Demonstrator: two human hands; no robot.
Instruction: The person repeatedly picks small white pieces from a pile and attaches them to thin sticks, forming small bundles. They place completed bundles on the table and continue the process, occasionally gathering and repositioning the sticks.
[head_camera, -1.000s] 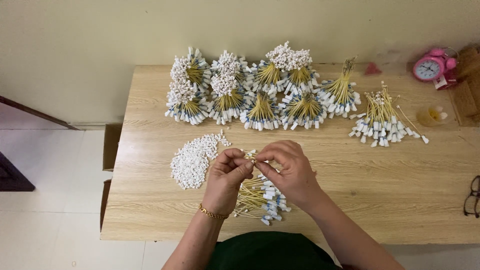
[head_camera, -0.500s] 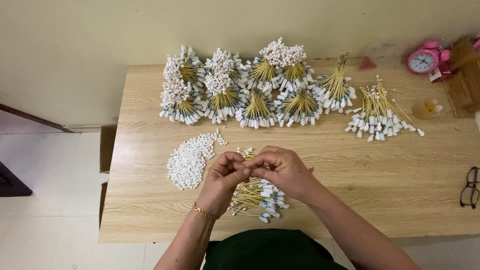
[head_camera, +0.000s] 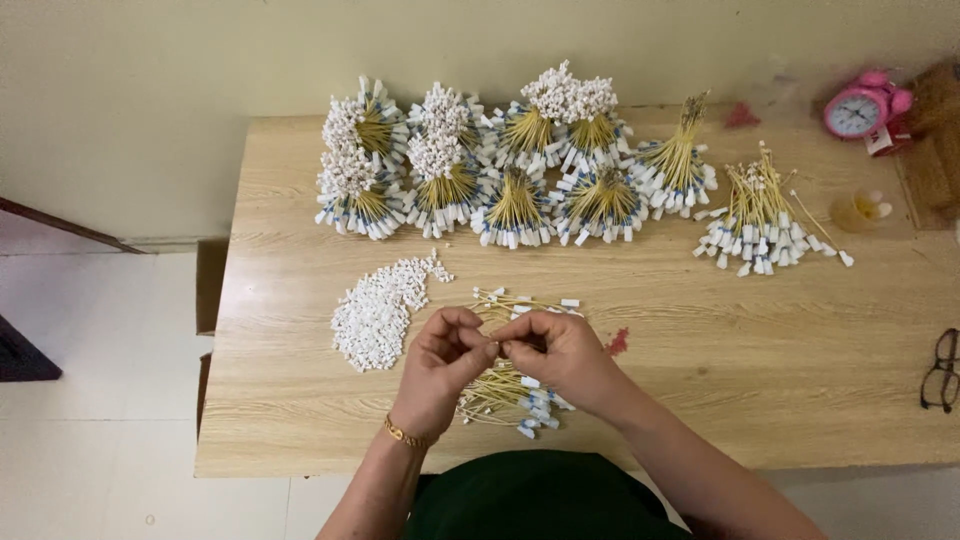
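Observation:
My left hand (head_camera: 445, 362) and my right hand (head_camera: 560, 355) meet fingertip to fingertip over the wooden table (head_camera: 700, 330). Between them they pinch a thin yellow stick with a small white piece at its end; the piece is mostly hidden by my fingers. Under my hands lies a loose bunch of yellow sticks with white and blue tips (head_camera: 510, 395). A heap of small white pieces (head_camera: 378, 312) lies just left of my left hand. A gold bracelet sits on my left wrist.
Several tied bundles of finished sticks (head_camera: 500, 160) line the table's far edge by the wall. A looser bundle (head_camera: 765, 215) lies at the far right. A pink alarm clock (head_camera: 862, 108) stands at the back right corner, black glasses (head_camera: 940, 372) at the right edge.
The view has shifted slightly. My hands stay together over the stick bunch, fingers working at the same spot.

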